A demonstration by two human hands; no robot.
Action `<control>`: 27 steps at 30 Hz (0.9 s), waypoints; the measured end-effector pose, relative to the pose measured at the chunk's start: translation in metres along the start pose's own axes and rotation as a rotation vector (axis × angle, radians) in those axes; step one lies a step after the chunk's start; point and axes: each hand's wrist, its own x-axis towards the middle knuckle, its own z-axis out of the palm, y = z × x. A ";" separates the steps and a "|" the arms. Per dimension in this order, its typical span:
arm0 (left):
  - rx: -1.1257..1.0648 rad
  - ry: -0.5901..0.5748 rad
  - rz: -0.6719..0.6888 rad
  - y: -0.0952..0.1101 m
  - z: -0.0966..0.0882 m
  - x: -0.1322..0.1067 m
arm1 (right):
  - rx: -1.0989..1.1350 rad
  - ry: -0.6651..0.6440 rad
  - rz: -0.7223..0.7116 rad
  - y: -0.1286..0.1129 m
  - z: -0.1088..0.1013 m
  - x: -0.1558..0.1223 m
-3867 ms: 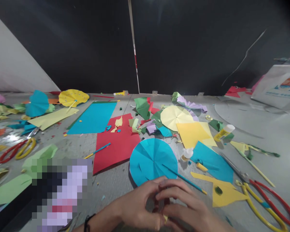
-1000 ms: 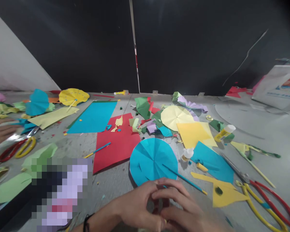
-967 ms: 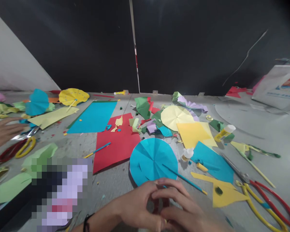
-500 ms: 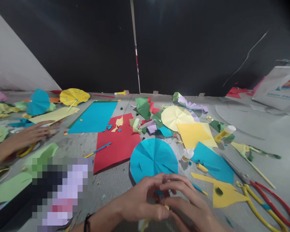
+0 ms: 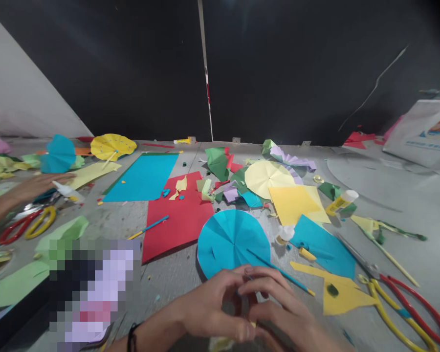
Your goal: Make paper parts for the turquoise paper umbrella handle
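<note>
The left hand (image 5: 218,310) and the right hand (image 5: 284,303) are close to the near edge of the grey worktop (image 5: 161,269), a little right of the middle. Their fingers are bent and touch at the tips, with a small gap in between. A tiny yellow bit (image 5: 253,323) peeks out between the left thumb and the right fingers, but I cannot tell which hand is squeezing it, or how tightly. Just past the fingers, toward the far edge, lies a round blue paper (image 5: 223,239) with fold lines. A blue stick (image 5: 293,280) with a yellow end lies partly on it and points to the near right corner. Big scissors (image 5: 373,268) with red and yellow handles lie by that corner. A red sheet (image 5: 176,230) is just left of the round paper, and a white-topped bottle (image 5: 286,233) stands just right of it. By the far edge, a pale yellow paper circle (image 5: 267,177) lies among torn scraps. Near the left edge, another person's hand (image 5: 40,185) is out flat over the mess, with a tilted white bottle (image 5: 68,190) at its fingers.
</note>
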 end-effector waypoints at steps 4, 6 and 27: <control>-0.078 -0.109 -0.043 -0.006 -0.002 0.000 | 0.059 -0.081 0.041 -0.006 -0.007 0.005; -0.146 -0.107 -0.059 -0.011 -0.001 -0.001 | 0.081 -0.106 0.067 -0.009 -0.009 0.006; -0.124 0.343 0.234 -0.011 0.004 0.000 | 0.981 0.216 0.493 0.010 0.027 -0.004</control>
